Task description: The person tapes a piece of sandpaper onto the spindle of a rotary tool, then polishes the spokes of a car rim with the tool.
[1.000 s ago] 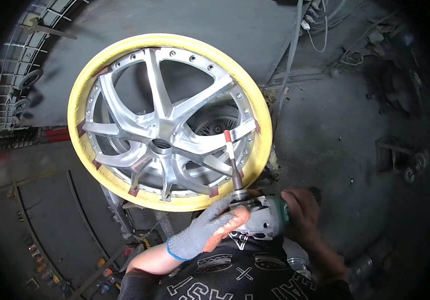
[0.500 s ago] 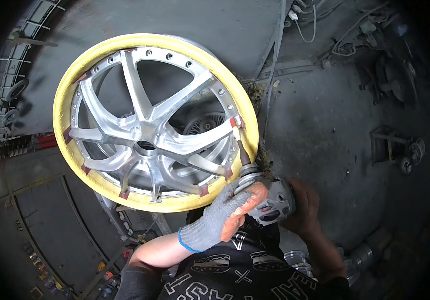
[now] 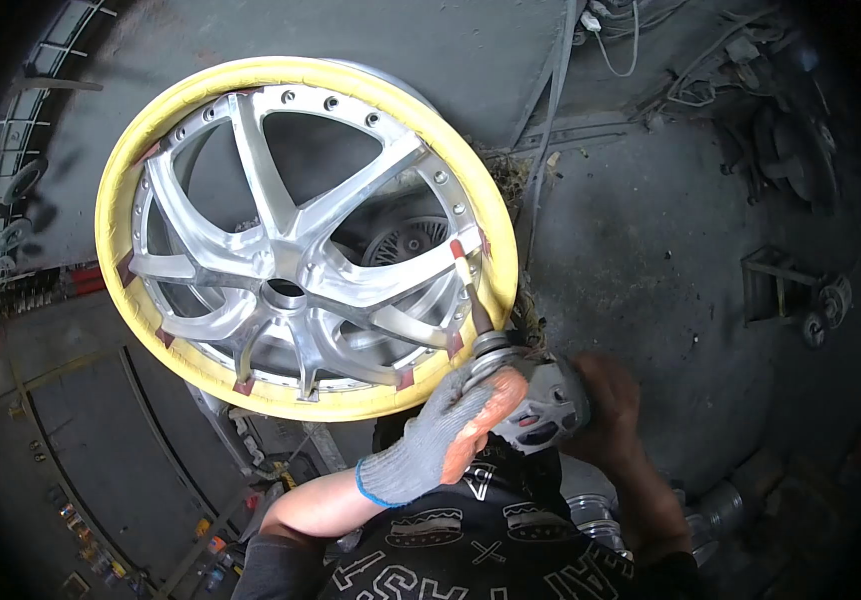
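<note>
A silver spoked wheel has yellow tape around its rim and dark red patches near the spoke ends. My left hand, in a grey glove with an orange palm, is closed around the front of a power tool. My bare right hand grips the tool's rear body, its fingers partly in shadow. From the tool a narrow shaft with a red and white tip reaches over the wheel's right side, at a spoke end. Whether the tip touches the metal I cannot tell.
Behind the wheel lies another multi-spoke wheel. Cables hang at the upper right, and a small wheeled frame stands on the floor at the right. Silver cylindrical parts are beside my body. A wire rack is at the upper left.
The view has shifted, so the wheel appears further left. Both hands have turned the tool, and its shaft now leans up and left over the wheel's right edge.
</note>
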Motion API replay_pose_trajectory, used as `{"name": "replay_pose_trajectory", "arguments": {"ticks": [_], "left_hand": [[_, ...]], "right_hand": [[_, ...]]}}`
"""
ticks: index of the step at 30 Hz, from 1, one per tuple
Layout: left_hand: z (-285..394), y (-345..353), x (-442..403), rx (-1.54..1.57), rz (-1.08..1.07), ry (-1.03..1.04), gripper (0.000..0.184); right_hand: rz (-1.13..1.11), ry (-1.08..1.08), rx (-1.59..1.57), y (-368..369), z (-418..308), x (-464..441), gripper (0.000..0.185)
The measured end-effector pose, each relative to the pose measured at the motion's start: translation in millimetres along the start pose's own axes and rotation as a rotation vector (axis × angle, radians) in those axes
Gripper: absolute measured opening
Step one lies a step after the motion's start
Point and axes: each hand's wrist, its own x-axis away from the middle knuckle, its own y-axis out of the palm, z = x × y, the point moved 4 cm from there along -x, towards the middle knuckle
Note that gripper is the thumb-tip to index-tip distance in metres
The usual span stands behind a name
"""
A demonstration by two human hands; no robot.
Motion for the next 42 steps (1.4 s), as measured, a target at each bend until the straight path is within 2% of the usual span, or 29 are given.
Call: {"name": "replay_pose_trajectory", "arguments": {"ticks": [2,3,5,6,9,12,15,17,19,24,27,31,32,34,40,42], "left_hand": [[12.8,6.3,11.0,-0.164,-0.045,0.311,0.046],[13.2,6.4,15.2,-0.078,0.05,0.083,0.051],[15.5,5.3,25.3,0.009,0.145,-0.143,0.056],[18.3,4.5,29.1,0.157,0.161,-0.198,0.056],[34.5,10.0,34.4,0.303,0.209,-0.26,0.056],[36.7,15.8,25.0,0.293,0.123,-0.205,0.056],[12.4,9.8,6.8,0.195,0.133,-0.169,0.052],[-10.1,6.7,-8.1,0.249,0.072,-0.29,0.045],[-7.3,3.1,-9.7,0.397,0.214,-0.416,0.04],[-79.5,-22.6,-8.9,0.252,0.078,-0.346,0.036],[2.4,2.6,11.3,0.168,0.181,-0.266,0.041],[9.4,-4.4,26.0,0.318,0.249,-0.372,0.05],[20.9,-4.8,30.1,0.326,0.147,-0.289,0.053],[41.6,-0.7,38.2,0.363,0.08,-0.157,0.057],[49.5,-7.4,47.7,0.573,0.0,-0.061,0.054],[45.4,-9.4,44.1,0.621,-0.028,-0.058,0.052]], "right_hand": [[-0.05,-0.007,-0.031,1.7,-2.3,0.9,0.07],[-0.098,-0.014,-0.062,3.4,-4.2,1.5,0.073],[-0.124,-0.016,-0.088,5.1,-9.4,1.1,0.075],[-0.148,-0.016,-0.115,6.9,-11.7,0.0,0.077],[-0.17,-0.001,-0.107,10.9,-15.3,-5.7,0.077],[-0.104,0.03,-0.066,6.8,-7.9,-0.7,0.072],[-0.009,0.044,0.004,-1.7,0.4,-2.6,0.066],[0.001,0.052,0.037,-9.0,-0.1,-8.2,0.064],[0.009,0.058,0.067,-12.3,-0.5,-10.3,0.062],[-0.034,0.036,0.073,-9.8,-2.9,-8.6,0.065],[-0.062,-0.034,-0.028,1.4,-2.6,-0.8,0.068],[-0.133,-0.005,-0.033,5.7,-20.1,-4.3,0.069],[-0.15,-0.023,-0.038,7.4,-25.5,-6.7,0.069],[-0.164,-0.043,-0.042,10.1,-35.5,-11.4,0.069],[-0.184,-0.045,-0.051,22.0,-47.9,-16.7,0.067],[-0.077,-0.07,-0.019,20.4,-44.7,-13.4,0.066]]}}
